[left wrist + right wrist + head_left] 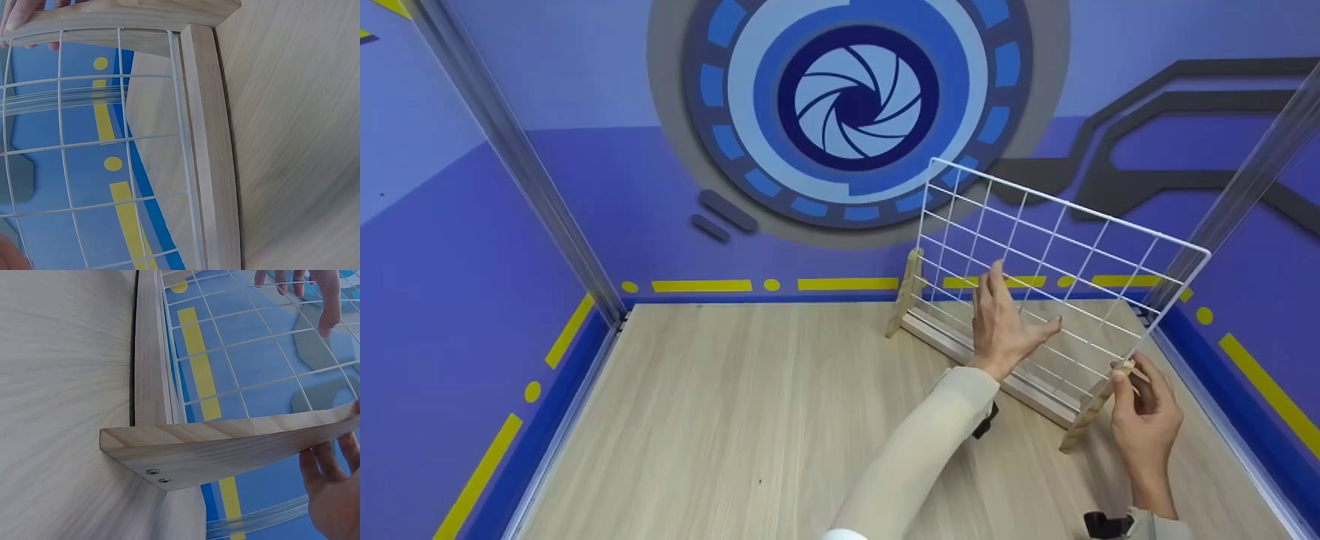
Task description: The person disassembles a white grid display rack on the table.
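Note:
A white wire grid panel (1067,203) stands in a wooden stand, at an angle on the right side of the table. The stand has a long base bar (1039,394), a left upright (906,296) and a right upright (1084,421). My right hand (1147,424) pinches the top of that right upright beside the grid's edge, thumb in front. In the right wrist view, its fingers press the outer face, above two screws (153,471) near the foot. My left hand (1003,322) is at the middle of the grid's near face, fingers straight and thumb spread, nothing gripped.
The light wood tabletop (720,405) extends left of the stand. Blue and purple printed walls (585,217) enclose the table behind and at both sides, with metal corner posts (529,169). The right wall is close beyond my right hand.

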`<act>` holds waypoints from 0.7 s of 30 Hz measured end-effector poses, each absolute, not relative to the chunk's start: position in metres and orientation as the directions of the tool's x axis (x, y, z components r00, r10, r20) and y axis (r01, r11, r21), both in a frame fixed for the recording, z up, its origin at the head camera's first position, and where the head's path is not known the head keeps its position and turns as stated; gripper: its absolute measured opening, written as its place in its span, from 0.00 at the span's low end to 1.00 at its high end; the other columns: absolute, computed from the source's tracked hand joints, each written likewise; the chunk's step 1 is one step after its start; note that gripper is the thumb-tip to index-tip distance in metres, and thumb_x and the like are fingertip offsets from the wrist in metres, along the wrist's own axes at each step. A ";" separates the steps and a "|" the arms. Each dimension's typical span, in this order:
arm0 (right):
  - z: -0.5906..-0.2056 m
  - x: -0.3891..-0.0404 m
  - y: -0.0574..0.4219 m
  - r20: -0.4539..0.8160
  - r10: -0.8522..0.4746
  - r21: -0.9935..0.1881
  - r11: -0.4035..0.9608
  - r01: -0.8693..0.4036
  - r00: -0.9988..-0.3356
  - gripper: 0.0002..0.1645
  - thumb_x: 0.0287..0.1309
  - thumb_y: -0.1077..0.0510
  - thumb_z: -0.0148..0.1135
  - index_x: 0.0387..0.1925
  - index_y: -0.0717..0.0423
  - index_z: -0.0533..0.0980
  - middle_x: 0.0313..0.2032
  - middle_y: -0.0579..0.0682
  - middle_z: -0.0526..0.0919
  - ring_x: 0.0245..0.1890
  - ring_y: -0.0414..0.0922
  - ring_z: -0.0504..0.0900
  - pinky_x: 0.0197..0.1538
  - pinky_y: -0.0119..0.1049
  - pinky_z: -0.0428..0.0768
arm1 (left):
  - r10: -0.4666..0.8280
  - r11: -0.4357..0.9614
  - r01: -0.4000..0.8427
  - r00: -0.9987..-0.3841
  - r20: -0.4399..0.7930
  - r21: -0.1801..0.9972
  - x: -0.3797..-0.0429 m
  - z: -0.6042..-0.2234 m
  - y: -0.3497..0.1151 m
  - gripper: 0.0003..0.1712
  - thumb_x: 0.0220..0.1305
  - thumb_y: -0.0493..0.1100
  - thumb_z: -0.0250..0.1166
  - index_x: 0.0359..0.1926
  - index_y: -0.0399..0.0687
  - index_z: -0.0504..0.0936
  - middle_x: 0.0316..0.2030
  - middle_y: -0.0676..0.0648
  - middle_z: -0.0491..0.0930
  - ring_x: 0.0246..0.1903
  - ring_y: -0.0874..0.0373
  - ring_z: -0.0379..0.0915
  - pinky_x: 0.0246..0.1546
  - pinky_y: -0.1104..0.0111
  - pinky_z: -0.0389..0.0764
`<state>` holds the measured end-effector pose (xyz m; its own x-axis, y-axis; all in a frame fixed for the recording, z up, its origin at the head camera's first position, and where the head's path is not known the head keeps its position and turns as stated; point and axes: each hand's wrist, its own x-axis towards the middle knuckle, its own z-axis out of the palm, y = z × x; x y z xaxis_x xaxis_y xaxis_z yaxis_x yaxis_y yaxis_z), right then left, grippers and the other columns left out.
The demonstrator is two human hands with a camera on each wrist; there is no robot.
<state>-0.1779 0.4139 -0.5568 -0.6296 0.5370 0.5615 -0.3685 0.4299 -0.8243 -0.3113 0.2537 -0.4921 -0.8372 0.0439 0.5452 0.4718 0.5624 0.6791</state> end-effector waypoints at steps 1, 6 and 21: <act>-0.557 -0.178 0.414 0.562 0.537 -0.824 0.431 -0.368 -0.629 0.27 0.70 0.75 0.60 0.69 0.70 0.74 0.53 0.37 0.83 0.53 0.30 0.86 0.55 0.17 0.79 | 0.044 0.564 0.473 -0.836 0.547 0.678 -0.311 -0.492 0.254 0.73 0.39 0.63 0.88 0.79 0.45 0.58 0.64 0.47 0.74 0.60 0.58 0.75 0.59 0.75 0.81; -0.557 -0.178 0.415 0.558 0.540 -0.826 0.437 -0.357 -0.630 0.27 0.71 0.75 0.60 0.69 0.70 0.74 0.53 0.37 0.83 0.54 0.31 0.86 0.56 0.17 0.79 | 0.042 0.563 0.474 -0.835 0.549 0.677 -0.311 -0.488 0.255 0.73 0.39 0.63 0.89 0.79 0.44 0.58 0.64 0.46 0.75 0.59 0.58 0.75 0.58 0.75 0.81; -0.555 -0.176 0.413 0.528 0.558 -0.843 0.434 -0.317 -0.640 0.28 0.71 0.73 0.61 0.70 0.66 0.75 0.55 0.34 0.82 0.54 0.29 0.84 0.54 0.17 0.79 | 0.028 0.577 0.485 -0.816 0.578 0.656 -0.313 -0.468 0.254 0.72 0.39 0.64 0.88 0.79 0.43 0.59 0.63 0.46 0.76 0.59 0.57 0.76 0.53 0.75 0.84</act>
<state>-0.1764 0.4133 -0.5549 -0.6399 0.5584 0.5280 -0.3170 0.4341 -0.8433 -0.3131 0.2543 -0.4682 -0.8155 0.0285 0.5780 0.4854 0.5774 0.6565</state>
